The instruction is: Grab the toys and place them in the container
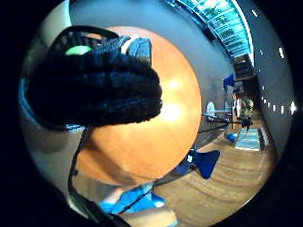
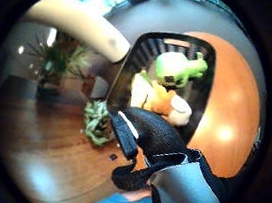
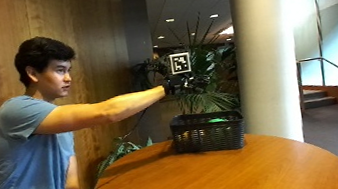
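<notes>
In the outside view my gloved right hand [image 3: 186, 83] hangs in the air on an outstretched arm, a little above the black mesh basket [image 3: 209, 134] at the far side of the round table. Its fingers [image 1: 95, 90] are loosely curled and nothing shows between them; the thumb [image 2: 152, 131] points toward the basket [image 2: 131, 60]. Inside the basket lie a green plush toy [image 2: 178, 69], a yellow one [image 2: 138, 89], an orange one [image 2: 158, 102] and a white one [image 2: 180, 110]. A bit of green toy [image 3: 217, 119] shows over the rim.
The round wooden table [image 3: 235, 175] bears only the basket. A thick white pillar [image 3: 266, 44] stands right behind it, and a potted plant [image 3: 213, 95] is beyond the hand. A wood-panelled wall runs along the left.
</notes>
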Action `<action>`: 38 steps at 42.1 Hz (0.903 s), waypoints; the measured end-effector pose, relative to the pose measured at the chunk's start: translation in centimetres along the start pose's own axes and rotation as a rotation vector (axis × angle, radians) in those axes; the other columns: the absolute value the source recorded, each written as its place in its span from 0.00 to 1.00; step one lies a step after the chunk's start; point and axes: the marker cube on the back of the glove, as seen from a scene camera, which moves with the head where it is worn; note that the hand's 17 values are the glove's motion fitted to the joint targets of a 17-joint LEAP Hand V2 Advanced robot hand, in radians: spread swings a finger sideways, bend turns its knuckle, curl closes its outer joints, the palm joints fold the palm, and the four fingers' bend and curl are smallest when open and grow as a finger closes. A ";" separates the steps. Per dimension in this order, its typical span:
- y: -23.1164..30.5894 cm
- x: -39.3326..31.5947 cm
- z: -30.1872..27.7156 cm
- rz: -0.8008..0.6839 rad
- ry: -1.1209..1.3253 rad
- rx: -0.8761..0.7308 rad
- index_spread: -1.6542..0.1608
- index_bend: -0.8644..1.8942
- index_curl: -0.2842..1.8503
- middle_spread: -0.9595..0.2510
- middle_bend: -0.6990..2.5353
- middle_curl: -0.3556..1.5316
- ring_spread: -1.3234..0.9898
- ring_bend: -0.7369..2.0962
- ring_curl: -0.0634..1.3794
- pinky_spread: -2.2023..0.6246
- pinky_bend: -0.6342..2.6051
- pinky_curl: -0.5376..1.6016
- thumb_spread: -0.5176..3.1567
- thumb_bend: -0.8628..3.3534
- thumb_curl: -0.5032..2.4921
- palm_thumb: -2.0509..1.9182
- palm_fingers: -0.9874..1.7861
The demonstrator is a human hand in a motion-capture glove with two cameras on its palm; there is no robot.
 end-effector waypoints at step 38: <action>21.1 22.0 5.3 0.276 0.066 -0.006 0.77 0.35 0.22 0.87 0.25 0.32 0.61 0.32 0.27 0.81 0.62 0.40 0.44 0.19 0.25 0.51 0.27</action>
